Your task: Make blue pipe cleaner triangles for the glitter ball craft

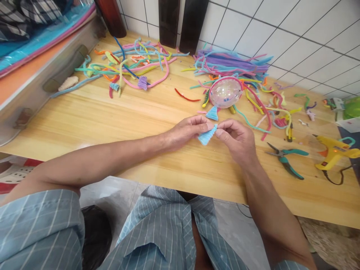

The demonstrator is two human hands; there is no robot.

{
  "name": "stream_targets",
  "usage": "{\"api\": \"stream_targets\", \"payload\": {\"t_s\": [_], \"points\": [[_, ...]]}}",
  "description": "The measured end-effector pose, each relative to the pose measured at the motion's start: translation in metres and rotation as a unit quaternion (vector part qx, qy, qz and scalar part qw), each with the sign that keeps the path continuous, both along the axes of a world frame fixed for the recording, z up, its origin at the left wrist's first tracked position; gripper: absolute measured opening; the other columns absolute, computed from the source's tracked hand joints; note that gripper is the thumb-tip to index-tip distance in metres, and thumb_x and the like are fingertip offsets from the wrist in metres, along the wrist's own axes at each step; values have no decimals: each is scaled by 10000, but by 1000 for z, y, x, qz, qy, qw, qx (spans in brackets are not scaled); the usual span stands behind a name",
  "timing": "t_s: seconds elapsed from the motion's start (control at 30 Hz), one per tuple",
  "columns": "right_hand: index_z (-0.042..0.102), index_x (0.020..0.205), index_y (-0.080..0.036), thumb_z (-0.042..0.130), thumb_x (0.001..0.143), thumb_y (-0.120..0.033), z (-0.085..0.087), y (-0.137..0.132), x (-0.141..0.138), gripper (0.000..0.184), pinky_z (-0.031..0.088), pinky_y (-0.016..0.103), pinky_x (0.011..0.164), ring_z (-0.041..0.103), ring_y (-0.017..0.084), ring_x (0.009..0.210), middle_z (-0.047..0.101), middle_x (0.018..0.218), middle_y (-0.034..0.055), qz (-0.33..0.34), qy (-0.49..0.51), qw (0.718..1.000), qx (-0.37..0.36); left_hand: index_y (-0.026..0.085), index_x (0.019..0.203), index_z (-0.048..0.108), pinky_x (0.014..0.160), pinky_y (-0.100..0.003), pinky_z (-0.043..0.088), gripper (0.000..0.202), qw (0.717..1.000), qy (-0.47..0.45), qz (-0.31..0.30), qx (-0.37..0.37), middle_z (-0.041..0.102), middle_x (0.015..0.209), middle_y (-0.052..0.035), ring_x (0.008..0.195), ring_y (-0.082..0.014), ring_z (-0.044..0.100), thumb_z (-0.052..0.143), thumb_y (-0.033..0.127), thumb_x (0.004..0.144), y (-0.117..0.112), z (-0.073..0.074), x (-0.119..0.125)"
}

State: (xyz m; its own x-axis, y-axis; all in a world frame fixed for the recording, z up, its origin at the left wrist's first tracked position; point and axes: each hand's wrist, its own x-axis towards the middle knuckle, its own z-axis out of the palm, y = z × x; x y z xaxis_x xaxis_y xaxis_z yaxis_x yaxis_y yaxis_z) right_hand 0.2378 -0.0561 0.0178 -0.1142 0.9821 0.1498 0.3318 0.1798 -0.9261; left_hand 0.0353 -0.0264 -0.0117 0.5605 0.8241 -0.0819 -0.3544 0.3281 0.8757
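Both my hands meet over the middle of the wooden table [92,120]. Between them is a small light-blue fan-shaped piece of bent pipe cleaner [206,136]. My left hand [187,131] pinches its upper left side, and my right hand [236,138] pinches its pointed top end. A second light-blue fan piece [213,113] lies on the table just beyond my fingers. Behind it rests a clear ball [225,92] ringed with a pink pipe cleaner.
Loose pipe cleaners in many colours lie in a pile at the back left [132,63] and a bundle at the back right [233,62]. Teal-handled pliers [285,157] and a yellow glue gun [333,152] lie at the right. A red strand [186,98] lies mid-table.
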Motion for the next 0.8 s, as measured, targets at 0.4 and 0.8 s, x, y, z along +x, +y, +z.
{"api": "stream_targets", "payload": {"t_s": [0.4,0.8], "points": [[717,853,-249,798,890,-407,-3,-6,-8,181,527,332,713,612,157,697,722,791,-3,-67,-72,994,40,190,1020,872,983,-340,533,472,989,91,31,110,836,1054,-50,995,-198,723,950,588,777,-4,-1,-4],[714,817,-239,827,870,-438,-3,-4,-7,235,500,302,618,594,132,619,702,721,-20,-67,-57,996,17,156,948,861,853,-313,572,519,990,95,92,51,824,903,-49,828,-162,702,1026,573,688,-3,0,-4]]}}
